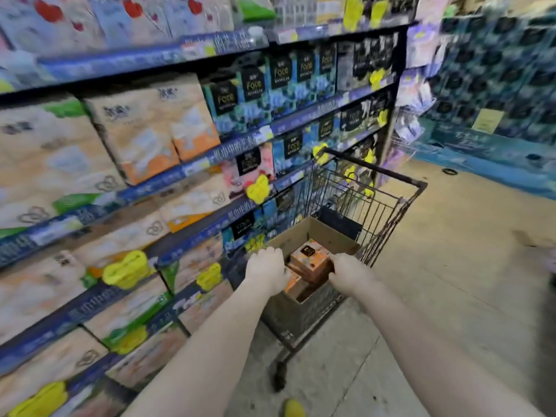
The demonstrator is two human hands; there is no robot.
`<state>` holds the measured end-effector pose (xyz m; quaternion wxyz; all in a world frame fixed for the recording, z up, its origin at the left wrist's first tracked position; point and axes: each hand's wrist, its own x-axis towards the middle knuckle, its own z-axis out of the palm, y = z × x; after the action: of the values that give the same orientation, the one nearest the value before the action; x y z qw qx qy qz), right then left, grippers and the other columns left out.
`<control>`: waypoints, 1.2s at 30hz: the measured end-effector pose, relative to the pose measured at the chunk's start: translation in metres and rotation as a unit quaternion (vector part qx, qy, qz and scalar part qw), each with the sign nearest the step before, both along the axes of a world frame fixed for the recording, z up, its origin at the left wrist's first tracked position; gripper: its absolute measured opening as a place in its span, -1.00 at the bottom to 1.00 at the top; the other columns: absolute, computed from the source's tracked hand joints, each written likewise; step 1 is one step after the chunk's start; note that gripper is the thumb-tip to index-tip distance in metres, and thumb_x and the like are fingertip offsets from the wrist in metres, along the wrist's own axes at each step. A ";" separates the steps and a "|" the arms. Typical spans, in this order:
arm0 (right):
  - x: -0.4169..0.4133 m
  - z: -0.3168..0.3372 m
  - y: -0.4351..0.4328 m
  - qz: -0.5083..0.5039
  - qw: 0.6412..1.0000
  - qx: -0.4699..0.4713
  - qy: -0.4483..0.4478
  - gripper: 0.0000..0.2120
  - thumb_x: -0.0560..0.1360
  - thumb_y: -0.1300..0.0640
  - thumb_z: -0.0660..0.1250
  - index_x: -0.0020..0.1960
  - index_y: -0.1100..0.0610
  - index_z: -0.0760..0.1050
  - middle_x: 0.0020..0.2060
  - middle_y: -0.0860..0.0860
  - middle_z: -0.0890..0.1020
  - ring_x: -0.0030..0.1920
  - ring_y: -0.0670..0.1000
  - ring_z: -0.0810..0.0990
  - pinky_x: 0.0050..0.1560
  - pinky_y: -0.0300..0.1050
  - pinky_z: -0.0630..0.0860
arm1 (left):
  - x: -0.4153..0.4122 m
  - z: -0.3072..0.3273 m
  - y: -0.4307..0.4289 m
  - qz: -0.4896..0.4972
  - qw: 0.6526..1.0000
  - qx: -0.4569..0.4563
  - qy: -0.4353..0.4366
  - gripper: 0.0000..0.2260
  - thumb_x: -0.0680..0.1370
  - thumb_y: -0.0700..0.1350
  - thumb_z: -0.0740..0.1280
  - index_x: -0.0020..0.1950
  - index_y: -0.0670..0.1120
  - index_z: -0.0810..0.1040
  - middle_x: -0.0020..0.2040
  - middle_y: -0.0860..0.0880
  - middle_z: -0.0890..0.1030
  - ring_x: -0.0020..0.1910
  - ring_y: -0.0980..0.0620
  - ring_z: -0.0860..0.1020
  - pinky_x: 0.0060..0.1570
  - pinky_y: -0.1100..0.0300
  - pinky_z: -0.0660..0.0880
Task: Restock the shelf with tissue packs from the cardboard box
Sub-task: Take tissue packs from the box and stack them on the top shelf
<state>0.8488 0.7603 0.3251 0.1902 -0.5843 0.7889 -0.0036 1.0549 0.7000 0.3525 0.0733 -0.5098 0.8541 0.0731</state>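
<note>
**Head view.** Left hand (266, 269) and right hand (350, 273) reach forward and down into an open cardboard box (323, 228). Between the two hands lies an orange tissue pack (311, 258), uppermost of the orange packs inside the box. The left hand, knuckles up and fingers curled under, holds the pack's left end. The right hand closes on its right end. The fingertips of both hands are hidden. The box stands in a wire shopping cart (388, 206), whose dark bar lies well beyond the hands. Left of the left hand runs the blue-edged shelf (210, 228). Its tiers are filled with beige tissue packs (135, 130) and, farther beyond the hands, dark-labelled "Face" packs (279, 73). Yellow price tags (126, 269) hang along the shelf edges. Right of the right hand lies tan floor (451, 266). Below the forearms, at the near edge, shows a yellow shoe tip (293, 409).
</note>
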 end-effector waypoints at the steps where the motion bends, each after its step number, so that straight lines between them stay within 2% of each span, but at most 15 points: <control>1: -0.006 -0.007 -0.013 0.000 1.000 0.005 0.004 -0.71 0.55 0.01 0.20 0.22 0.02 0.52 0.11 0.03 0.62 0.02 0.09 0.63 0.01 0.03 0.65 | -0.008 -0.009 -0.012 0.008 1.000 0.010 0.006 -0.63 0.65 0.13 0.21 0.29 -0.11 0.46 0.19 -0.14 0.51 0.15 -0.18 0.52 0.15 -0.07 0.49; 6: -0.024 -0.037 -0.087 0.023 0.998 0.044 0.026 -0.83 0.59 0.06 0.23 0.14 0.06 0.49 0.08 0.07 0.60 0.04 0.16 0.63 0.01 0.04 0.62 | -0.037 -0.055 -0.073 0.060 0.996 0.057 0.014 -0.61 0.65 0.10 0.17 0.36 -0.12 0.44 0.28 -0.16 0.51 0.27 -0.19 0.48 0.25 -0.06 0.43; 13: -0.054 -0.081 -0.165 0.055 0.992 0.106 0.032 -0.80 0.59 0.07 0.25 0.18 0.05 0.50 0.07 0.06 0.63 0.02 0.14 0.65 0.04 0.08 0.66 | -0.069 -0.093 -0.134 0.077 0.990 0.121 -0.012 -0.60 0.67 0.09 0.18 0.43 -0.08 0.40 0.37 -0.15 0.47 0.38 -0.18 0.42 0.36 -0.05 0.35; 20: -0.105 -0.129 -0.235 0.075 0.983 0.164 0.023 -0.80 0.62 0.05 0.22 0.19 0.07 0.50 0.14 0.07 0.59 0.13 0.15 0.61 0.07 0.02 0.59 | -0.110 -0.136 -0.186 0.142 0.974 0.178 0.004 -0.50 0.64 0.07 0.22 0.55 -0.04 0.29 0.49 -0.13 0.39 0.45 -0.17 0.38 0.42 -0.04 0.33; 24: -0.140 -0.168 -0.285 0.116 0.973 0.198 0.015 -0.72 0.61 0.00 0.24 0.26 0.09 0.49 0.19 0.10 0.60 0.16 0.18 0.61 0.09 0.05 0.61 | -0.138 -0.165 -0.219 0.196 0.958 0.208 -0.007 -0.52 0.62 0.11 0.26 0.50 -0.04 0.34 0.48 -0.12 0.40 0.47 -0.15 0.35 0.44 -0.07 0.33; 27: -0.163 -0.198 -0.323 0.148 0.964 0.221 0.013 -0.70 0.63 0.05 0.21 0.32 0.09 0.48 0.24 0.11 0.59 0.20 0.17 0.60 0.12 0.03 0.59 | -0.162 -0.184 -0.248 0.252 0.938 0.237 -0.021 -0.48 0.62 0.18 0.24 0.51 -0.04 0.34 0.48 -0.12 0.41 0.44 -0.17 0.38 0.41 -0.10 0.37; 31: -0.190 -0.233 -0.364 0.203 0.947 0.249 0.023 -0.71 0.65 0.08 0.18 0.35 0.05 0.46 0.25 0.07 0.60 0.23 0.15 0.62 0.11 0.01 0.56 | -0.191 -0.211 -0.280 0.314 0.911 0.269 -0.010 -0.55 0.63 0.21 0.22 0.41 -0.04 0.43 0.36 -0.13 0.51 0.30 -0.18 0.51 0.28 -0.08 0.47; 34: -0.204 -0.262 -0.389 0.201 0.946 0.253 -0.004 -0.63 0.63 0.11 0.17 0.43 0.09 0.41 0.27 0.11 0.60 0.22 0.18 0.62 0.10 0.01 0.55 | -0.205 -0.233 -0.301 0.337 0.895 0.291 0.007 -0.51 0.64 0.17 0.19 0.47 -0.09 0.41 0.41 -0.12 0.49 0.41 -0.18 0.43 0.32 -0.12 0.40; 36: -0.210 -0.279 -0.402 0.189 0.945 0.265 -0.036 -0.56 0.62 0.09 0.22 0.50 0.10 0.36 0.29 0.14 0.58 0.24 0.18 0.61 0.12 0.01 0.56 | -0.212 -0.249 -0.309 0.357 0.884 0.301 0.007 -0.48 0.63 0.18 0.21 0.49 -0.10 0.39 0.41 -0.12 0.48 0.41 -0.17 0.42 0.33 -0.15 0.38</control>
<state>0.6386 0.3585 0.0457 0.3633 -0.6505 0.6294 0.2208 0.8433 0.3912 0.1032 0.1863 -0.7332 0.5519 0.3509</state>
